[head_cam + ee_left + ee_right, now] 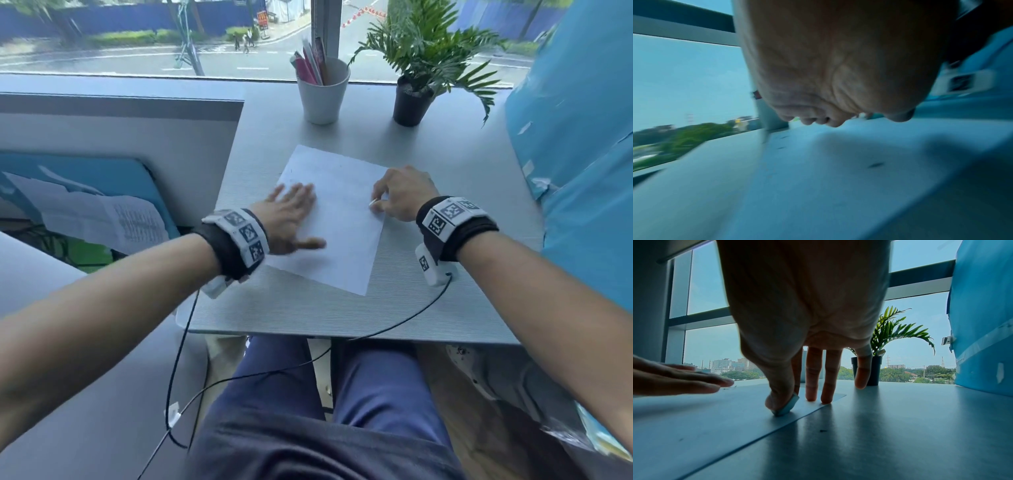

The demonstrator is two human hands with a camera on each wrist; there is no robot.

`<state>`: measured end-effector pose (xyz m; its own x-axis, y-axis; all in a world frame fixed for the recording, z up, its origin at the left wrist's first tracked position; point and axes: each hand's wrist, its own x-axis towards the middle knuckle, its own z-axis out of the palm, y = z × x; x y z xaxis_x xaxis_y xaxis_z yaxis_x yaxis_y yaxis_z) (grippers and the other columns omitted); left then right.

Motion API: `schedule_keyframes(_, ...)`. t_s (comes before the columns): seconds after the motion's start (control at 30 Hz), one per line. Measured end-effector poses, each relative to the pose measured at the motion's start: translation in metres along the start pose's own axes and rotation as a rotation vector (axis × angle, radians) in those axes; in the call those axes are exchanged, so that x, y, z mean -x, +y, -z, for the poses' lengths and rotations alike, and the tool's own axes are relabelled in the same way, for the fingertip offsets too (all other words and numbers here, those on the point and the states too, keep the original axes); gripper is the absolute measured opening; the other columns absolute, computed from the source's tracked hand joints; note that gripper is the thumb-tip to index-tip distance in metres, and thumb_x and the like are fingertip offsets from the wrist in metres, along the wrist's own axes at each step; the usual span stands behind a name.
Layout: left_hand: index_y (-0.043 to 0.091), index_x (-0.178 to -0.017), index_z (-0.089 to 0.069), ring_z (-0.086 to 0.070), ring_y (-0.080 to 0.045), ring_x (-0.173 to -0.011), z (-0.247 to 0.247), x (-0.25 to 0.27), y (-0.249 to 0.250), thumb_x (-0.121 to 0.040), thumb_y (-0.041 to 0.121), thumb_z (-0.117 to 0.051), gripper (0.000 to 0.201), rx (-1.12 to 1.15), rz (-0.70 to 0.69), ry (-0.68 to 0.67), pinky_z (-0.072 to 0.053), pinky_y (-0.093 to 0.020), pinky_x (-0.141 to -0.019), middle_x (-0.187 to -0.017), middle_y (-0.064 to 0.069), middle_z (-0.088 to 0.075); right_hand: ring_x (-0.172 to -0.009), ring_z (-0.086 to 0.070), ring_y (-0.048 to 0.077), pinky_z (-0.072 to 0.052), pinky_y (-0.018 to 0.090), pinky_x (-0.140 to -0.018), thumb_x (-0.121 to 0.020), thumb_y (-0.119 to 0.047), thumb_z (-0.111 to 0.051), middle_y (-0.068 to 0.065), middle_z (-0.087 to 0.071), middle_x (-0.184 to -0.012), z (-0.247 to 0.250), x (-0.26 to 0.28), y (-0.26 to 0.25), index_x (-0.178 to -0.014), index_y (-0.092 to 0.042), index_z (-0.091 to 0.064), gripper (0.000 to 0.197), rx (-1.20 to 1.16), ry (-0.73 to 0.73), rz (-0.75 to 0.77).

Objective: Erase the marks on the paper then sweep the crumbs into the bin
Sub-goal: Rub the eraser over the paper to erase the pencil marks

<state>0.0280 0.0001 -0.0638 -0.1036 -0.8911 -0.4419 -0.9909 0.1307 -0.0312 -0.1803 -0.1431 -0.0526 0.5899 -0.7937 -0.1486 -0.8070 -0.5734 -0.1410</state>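
Grey worktop [445, 178] by the window: the left hand [291, 214] lies flat, fingers straight, on the paper [342, 240]. The right hand [402, 195] pinches a small eraser [786, 407] against the paper's right edge. Behind stand a white cup [323, 94] and a potted plant [412, 101].

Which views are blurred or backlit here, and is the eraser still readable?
Head view: evenly lit, the left hand smeared by motion over the paper. Left wrist view: heavy motion blur, palm fills the frame, blue cast. Right wrist view: sharp but backlit by the window, the right hand dark; the eraser pinched at thumb tip still reads clearly.
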Motion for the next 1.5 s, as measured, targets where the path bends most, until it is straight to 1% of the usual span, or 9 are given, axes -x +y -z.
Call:
schedule_keyframes(0.1,0.021,-0.157,0.01,0.018,-0.015,-0.149,-0.004,0.005,0.063,-0.086,0.079,-0.017,0.096,0.034,-0.393,0.002,0.014,-0.039,-0.12,-0.163,0.002,0.019,-0.108,-0.055,0.023,-0.041,0.039,-0.092,-0.081,-0.037,-0.071,-0.005,-0.068,-0.102,-0.002,-0.002,0.001,-0.087,-0.033,-0.072,0.007,0.005,0.012,-0.011)
schedule_keyframes(0.2,0.023,-0.158,0.006,0.015,-0.013,-0.15,-0.015,-0.007,0.093,-0.093,0.071,-0.025,0.086,0.104,-0.441,-0.011,0.01,-0.042,-0.122,-0.164,0.005,0.014,-0.109,-0.056,0.023,-0.04,0.039,-0.092,-0.081,-0.038,-0.071,-0.003,-0.067,-0.104,-0.002,-0.002,0.001,-0.088,-0.033,-0.072,0.008,0.017,0.016,-0.001)
schedule_keyframes(0.4,0.022,-0.157,0.013,0.018,-0.012,-0.149,-0.018,-0.018,0.055,-0.091,0.075,-0.022,0.091,0.18,-0.217,0.032,0.004,-0.045,-0.123,-0.162,0.003,0.022,-0.108,-0.056,0.022,-0.04,0.039,-0.092,-0.082,-0.037,-0.07,-0.004,-0.067,-0.102,-0.001,-0.001,0.001,-0.088,-0.033,-0.071,0.007,0.01,0.016,-0.005)
schedule_keyframes(0.6,0.004,-0.155,0.012,0.015,-0.026,-0.151,-0.007,-0.007,-0.006,-0.085,0.083,-0.02,0.11,0.165,0.332,0.003,0.008,-0.043,-0.122,-0.163,-0.012,0.019,-0.109,-0.055,0.021,-0.038,0.04,-0.092,-0.081,-0.036,-0.07,-0.004,-0.066,-0.101,-0.001,0.0,0.0,-0.086,-0.033,-0.07,0.006,0.006,0.006,-0.011)
schedule_keyframes(0.83,0.024,-0.156,0.014,0.024,-0.014,-0.148,-0.041,0.046,0.05,-0.088,0.077,-0.016,0.092,0.017,-0.394,0.019,0.017,-0.038,-0.119,-0.162,0.005,0.023,-0.115,-0.049,0.021,-0.038,0.043,-0.098,-0.084,-0.037,-0.067,-0.005,-0.063,-0.109,-0.003,-0.001,0.003,-0.09,-0.031,-0.072,0.01,0.005,0.009,0.009)
schedule_keyframes(0.97,0.03,-0.154,0.019,0.026,-0.013,-0.147,-0.06,0.069,0.003,-0.087,0.078,-0.008,0.087,0.032,-0.327,0.008,0.018,-0.039,-0.119,-0.16,0.01,0.028,-0.113,-0.051,0.02,-0.037,0.042,-0.096,-0.083,-0.038,-0.067,-0.007,-0.063,-0.108,-0.004,-0.002,0.004,-0.091,-0.033,-0.071,0.01,0.002,0.008,0.003)
schedule_keyframes(1.17,0.016,-0.155,0.018,0.021,-0.016,-0.149,-0.035,0.036,-0.059,-0.075,0.088,0.001,0.108,0.074,0.086,0.024,0.011,-0.041,-0.122,-0.161,-0.002,0.025,-0.11,-0.052,0.02,-0.035,0.04,-0.092,-0.082,-0.039,-0.069,-0.008,-0.062,-0.101,-0.003,-0.003,0.002,-0.087,-0.033,-0.07,0.007,0.019,-0.006,-0.015)
schedule_keyframes(1.37,0.024,-0.156,0.012,0.022,-0.014,-0.148,-0.015,0.008,0.024,-0.09,0.075,-0.016,0.088,0.056,-0.361,0.08,0.016,-0.037,-0.119,-0.162,0.005,0.022,-0.109,-0.053,0.019,-0.035,0.039,-0.092,-0.083,-0.04,-0.068,-0.007,-0.063,-0.102,-0.002,-0.001,0.003,-0.089,-0.034,-0.07,0.009,0.004,-0.008,-0.009)
schedule_keyframes(1.5,0.026,-0.158,0.008,0.017,-0.014,-0.15,-0.018,-0.02,0.024,-0.096,0.066,-0.023,0.08,0.147,-0.307,0.027,0.009,-0.042,-0.122,-0.163,0.006,0.018,-0.109,-0.051,0.019,-0.035,0.039,-0.094,-0.083,-0.04,-0.068,-0.008,-0.058,-0.095,-0.001,0.002,0.004,-0.088,-0.034,-0.07,0.008,-0.015,-0.008,-0.005)
